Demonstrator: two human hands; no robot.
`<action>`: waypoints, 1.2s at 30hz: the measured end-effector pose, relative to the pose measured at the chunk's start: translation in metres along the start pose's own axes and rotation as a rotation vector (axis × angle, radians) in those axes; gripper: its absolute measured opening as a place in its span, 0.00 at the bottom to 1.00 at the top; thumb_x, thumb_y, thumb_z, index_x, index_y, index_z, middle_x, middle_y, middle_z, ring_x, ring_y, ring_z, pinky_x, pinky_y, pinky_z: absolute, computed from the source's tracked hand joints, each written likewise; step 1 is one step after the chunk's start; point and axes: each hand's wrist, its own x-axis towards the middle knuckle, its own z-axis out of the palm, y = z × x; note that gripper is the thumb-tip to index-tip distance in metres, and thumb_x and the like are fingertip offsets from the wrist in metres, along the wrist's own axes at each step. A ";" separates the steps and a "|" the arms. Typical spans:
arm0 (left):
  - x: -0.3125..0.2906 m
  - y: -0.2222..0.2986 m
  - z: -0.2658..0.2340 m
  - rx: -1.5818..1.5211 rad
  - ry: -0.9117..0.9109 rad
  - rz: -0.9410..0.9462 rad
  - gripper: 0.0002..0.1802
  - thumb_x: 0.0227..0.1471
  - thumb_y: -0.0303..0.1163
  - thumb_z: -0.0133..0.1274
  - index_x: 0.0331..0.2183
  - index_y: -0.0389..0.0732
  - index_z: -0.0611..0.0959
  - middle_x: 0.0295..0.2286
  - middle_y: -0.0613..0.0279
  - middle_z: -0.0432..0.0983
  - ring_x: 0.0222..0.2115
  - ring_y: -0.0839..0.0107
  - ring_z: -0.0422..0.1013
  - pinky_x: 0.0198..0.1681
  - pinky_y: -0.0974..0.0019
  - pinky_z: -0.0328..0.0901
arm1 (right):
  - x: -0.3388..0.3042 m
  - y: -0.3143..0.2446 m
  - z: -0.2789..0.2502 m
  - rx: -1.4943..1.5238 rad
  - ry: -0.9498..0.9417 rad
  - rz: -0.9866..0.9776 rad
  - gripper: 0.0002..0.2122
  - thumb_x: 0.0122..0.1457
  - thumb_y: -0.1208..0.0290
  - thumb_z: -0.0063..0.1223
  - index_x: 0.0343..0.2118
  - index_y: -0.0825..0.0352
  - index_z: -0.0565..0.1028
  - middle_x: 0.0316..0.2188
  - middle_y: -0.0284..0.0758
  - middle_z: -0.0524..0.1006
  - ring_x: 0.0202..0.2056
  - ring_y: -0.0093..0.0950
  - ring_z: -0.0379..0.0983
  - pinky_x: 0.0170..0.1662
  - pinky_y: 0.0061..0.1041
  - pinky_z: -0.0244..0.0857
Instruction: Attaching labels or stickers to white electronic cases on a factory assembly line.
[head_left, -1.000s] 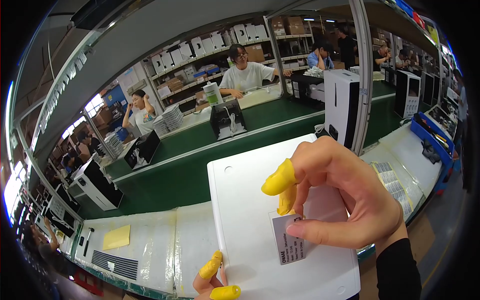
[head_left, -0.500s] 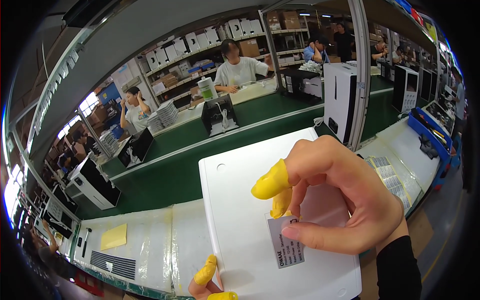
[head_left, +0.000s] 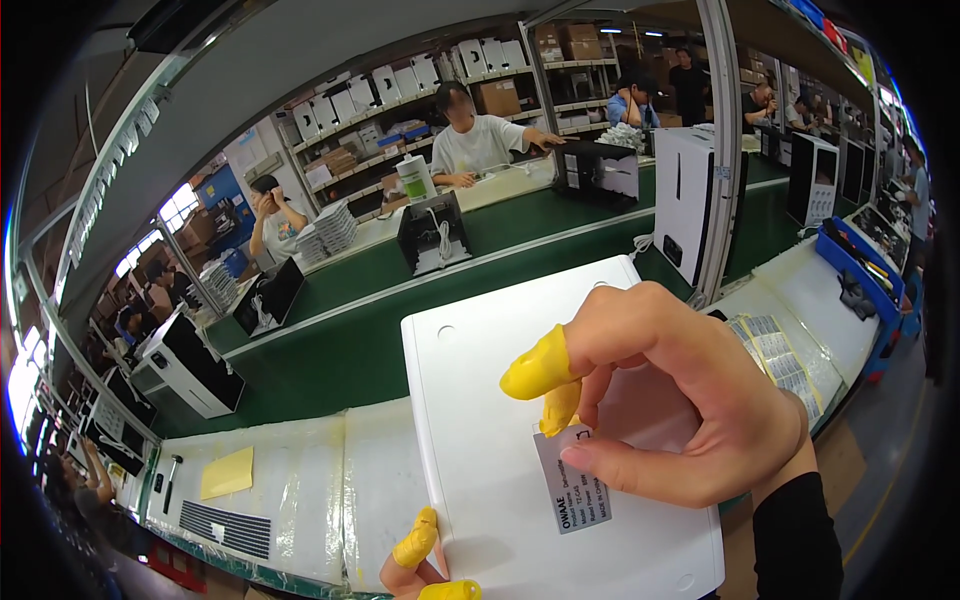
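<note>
— What's in your right grip (head_left: 690, 405)?

— A silver-grey label (head_left: 574, 500). My thumb tip sits on its upper end and a yellow-capped finger (head_left: 560, 408) bends in close at the same end, so I have it pinched there.

— And where is the label?

— Over the broad face of the white casing (head_left: 485, 410), towards its near side. I can't tell how much of it touches the surface.

— Your left grip (head_left: 403, 578)?

— At the casing's left edge, low down, two fingers showing in yellow caps. Most of it is out of sight, so I can't say whether it's closed on that edge.

— What lies around you?

— Left of the casing, on the plastic-covered bench (head_left: 300, 490), there's a yellow sheet (head_left: 228, 473), with a black-striped sheet (head_left: 240, 535) nearer me. To the casing's right is a sheet of labels (head_left: 782, 365).

— And past it?

— A green belt (head_left: 330, 355) runs beyond the casing. A tall white-and-black appliance (head_left: 683, 200) stands upright behind its far right corner, and farther back a co-worker in a white shirt (head_left: 480, 145) has an arm stretched to a dark housing (head_left: 590, 170).
</note>
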 end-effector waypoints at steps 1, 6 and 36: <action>0.002 0.000 -0.002 0.026 -0.024 0.001 0.36 0.38 0.44 0.51 0.47 0.32 0.65 0.54 0.25 0.55 0.55 0.38 0.57 0.60 0.44 0.48 | 0.001 0.000 0.001 0.004 -0.007 0.004 0.22 0.43 0.90 0.59 0.43 0.69 0.68 0.37 0.40 0.74 0.31 0.24 0.70 0.32 0.19 0.68; -0.003 -0.001 0.001 0.024 0.043 -0.014 0.36 0.38 0.45 0.51 0.46 0.31 0.65 0.54 0.24 0.54 0.54 0.38 0.58 0.59 0.43 0.49 | -0.001 -0.001 -0.007 -0.169 -0.158 -0.067 0.18 0.47 0.81 0.61 0.42 0.67 0.71 0.39 0.40 0.74 0.34 0.31 0.72 0.38 0.27 0.68; 0.096 -0.049 0.056 -0.262 0.065 -0.452 0.43 0.38 0.31 0.45 0.57 0.28 0.53 0.56 0.37 0.54 0.59 0.54 0.53 0.63 0.60 0.42 | -0.094 0.113 0.035 -0.226 0.474 -0.008 0.52 0.41 0.48 0.70 0.59 0.71 0.45 0.51 0.45 0.61 0.52 0.32 0.63 0.55 0.30 0.58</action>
